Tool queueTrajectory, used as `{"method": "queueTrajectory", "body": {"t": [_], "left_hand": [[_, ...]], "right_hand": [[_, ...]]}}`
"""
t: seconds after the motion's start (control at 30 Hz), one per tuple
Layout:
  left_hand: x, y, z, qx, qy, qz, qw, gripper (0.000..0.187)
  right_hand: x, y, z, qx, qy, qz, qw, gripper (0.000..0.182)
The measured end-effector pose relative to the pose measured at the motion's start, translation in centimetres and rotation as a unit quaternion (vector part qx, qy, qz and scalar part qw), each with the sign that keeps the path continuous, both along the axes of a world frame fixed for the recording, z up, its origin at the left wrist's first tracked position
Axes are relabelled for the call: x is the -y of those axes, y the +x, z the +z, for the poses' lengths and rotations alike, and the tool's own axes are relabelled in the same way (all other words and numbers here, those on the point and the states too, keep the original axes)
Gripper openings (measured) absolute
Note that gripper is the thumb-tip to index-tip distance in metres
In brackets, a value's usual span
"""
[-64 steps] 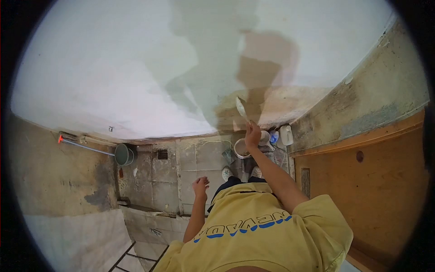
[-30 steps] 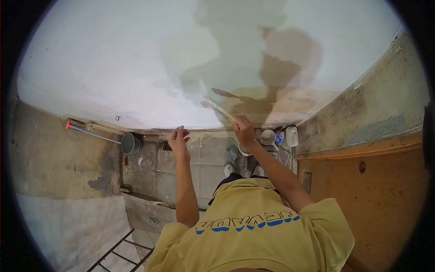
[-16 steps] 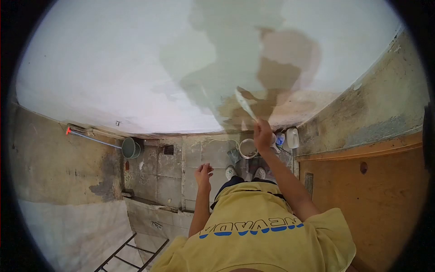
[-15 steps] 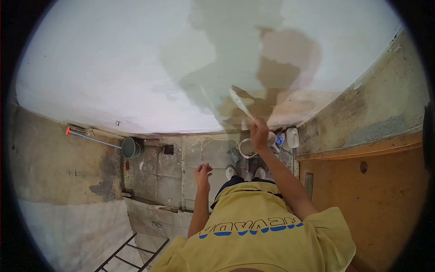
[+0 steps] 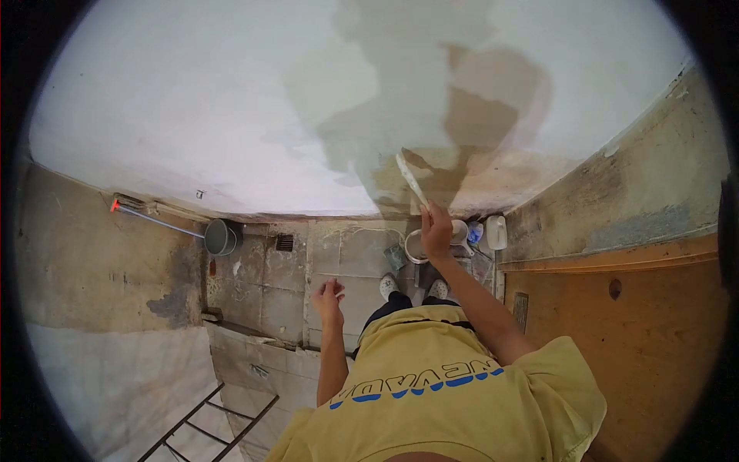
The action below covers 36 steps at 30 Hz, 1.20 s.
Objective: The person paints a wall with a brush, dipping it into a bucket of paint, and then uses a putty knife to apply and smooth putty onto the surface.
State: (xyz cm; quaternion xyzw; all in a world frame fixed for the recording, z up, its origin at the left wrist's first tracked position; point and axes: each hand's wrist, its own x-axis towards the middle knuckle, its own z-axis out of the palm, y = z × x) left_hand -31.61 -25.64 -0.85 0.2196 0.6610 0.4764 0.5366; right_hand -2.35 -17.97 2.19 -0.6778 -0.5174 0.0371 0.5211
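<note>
At the left of the frame a grey bucket stands on the floor. Near the middle the left hand hangs empty, fingers loosely curled. Right of centre the right hand grips a brush whose tip meets the wall. Long, even, overlapping strokes should cover the brown patch best.

Two buckets — a grey one and a white one — one brush, one white jug.
</note>
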Motion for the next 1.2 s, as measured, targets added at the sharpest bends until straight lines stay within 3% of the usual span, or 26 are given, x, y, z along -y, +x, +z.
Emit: {"method": "queueTrajectory", "body": {"t": [0.13,0.2,0.3,0.43,0.53,0.6,0.73,0.9,1.2], "left_hand": [[2.0,0.4,-1.4,0.019,-0.044,-0.001,0.999,0.014],[2.1,1.1,-1.0,0.012,-0.044,-0.011,0.999,0.014],[1.3,1.4,-0.2,0.002,-0.037,-0.032,0.999,0.015],[-0.2,1.3,0.1,-0.003,-0.018,-0.031,0.999,0.015],[-0.6,0.8,-0.5,0.003,0.0,-0.018,1.0,0.015],[-0.5,0.6,-0.3,0.002,-0.002,-0.014,1.0,0.014],[0.1,0.4,-1.4,0.012,-0.02,-0.011,1.0,0.014],[-0.2,1.5,-1.4,-0.005,-0.041,-0.04,0.998,0.015],[-1.6,2.2,-0.1,0.0,-0.023,-0.046,0.999,0.017]], "right_hand": [[-1.6,-1.5,0.9,-0.043,-0.022,0.039,0.998,0.023],[-3.5,-1.8,0.8,-0.02,0.06,0.042,0.997,0.026],[-5.8,-1.5,1.7,-0.066,0.085,0.05,0.993,0.025],[-5.9,0.6,1.9,-0.082,0.015,0.044,0.996,0.025],[-4.6,2.5,0.1,-0.076,0.082,0.053,0.992,0.026],[-3.1,3.4,-0.4,-0.076,0.045,-0.025,0.996,0.026],[-0.9,4.2,-0.9,-0.047,-0.078,-0.056,0.994,0.026],[-2.5,2.1,-1.1,-0.042,0.028,0.054,0.997,0.025],[-8.3,-0.7,1.0,-0.073,0.027,0.106,0.991,0.023]]}}
